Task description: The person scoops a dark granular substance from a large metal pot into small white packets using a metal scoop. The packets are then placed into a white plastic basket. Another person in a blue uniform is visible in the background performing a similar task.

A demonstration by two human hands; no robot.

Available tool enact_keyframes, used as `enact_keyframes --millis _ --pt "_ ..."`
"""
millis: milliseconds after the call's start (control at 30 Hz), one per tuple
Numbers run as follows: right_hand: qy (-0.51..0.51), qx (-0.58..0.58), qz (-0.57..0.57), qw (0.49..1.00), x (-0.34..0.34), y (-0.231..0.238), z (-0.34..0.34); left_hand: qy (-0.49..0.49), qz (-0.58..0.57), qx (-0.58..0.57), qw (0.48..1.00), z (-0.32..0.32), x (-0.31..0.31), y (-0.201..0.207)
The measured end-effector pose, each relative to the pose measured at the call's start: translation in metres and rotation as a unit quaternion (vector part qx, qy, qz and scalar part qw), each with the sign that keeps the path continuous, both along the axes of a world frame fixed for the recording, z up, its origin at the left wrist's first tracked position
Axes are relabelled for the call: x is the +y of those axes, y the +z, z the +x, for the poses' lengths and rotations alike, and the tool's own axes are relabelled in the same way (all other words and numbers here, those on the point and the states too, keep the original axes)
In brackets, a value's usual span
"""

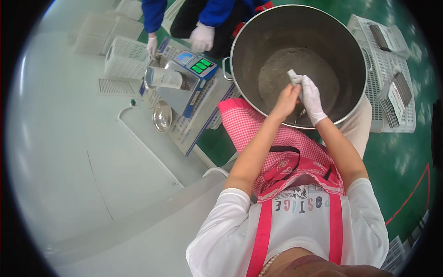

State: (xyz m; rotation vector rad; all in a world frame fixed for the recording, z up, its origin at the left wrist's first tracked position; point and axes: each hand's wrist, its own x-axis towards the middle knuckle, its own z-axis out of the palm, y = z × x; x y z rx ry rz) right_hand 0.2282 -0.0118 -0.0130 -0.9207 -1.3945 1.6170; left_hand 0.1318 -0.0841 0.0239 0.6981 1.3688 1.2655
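Note:
Both my hands meet over a big metal pot (240, 55) with grey, grainy powder (277, 76) spread on its bottom. My bare left hand (287, 100) has its fingers closed on a slim, pale grey packet (292, 74), whose end sticks up above the fingertips. Pressed against the same packet is my right hand (312, 96), in a white glove with the fingers curled. Most of the packet is hidden between the hands, so its exact kind is unclear. Beneath them, near the pot's close rim, a small shiny thing (301, 113) shows in part.
To the left, a co-worker's gloved hands (202, 38) are near a blue scale (203, 74) bearing a metal pan (171, 95) and a labelled bag (167, 78). A clear bowl (162, 116) sits beside it. At right, a white basket (376, 87) carries stacked pouches (396, 101).

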Motion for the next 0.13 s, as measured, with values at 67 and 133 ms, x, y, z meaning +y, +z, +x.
enact_keyframes --millis 67,133 --pt "0.014 -0.022 0.051 0.998 -0.002 -0.006 0.005 -0.007 -0.012 -0.045 0.999 -0.003 -0.004 -0.006" --pt "0.011 -0.042 0.082 0.996 0.002 -0.016 0.01 -0.049 -0.043 0.015 0.998 -0.003 0.001 -0.001"
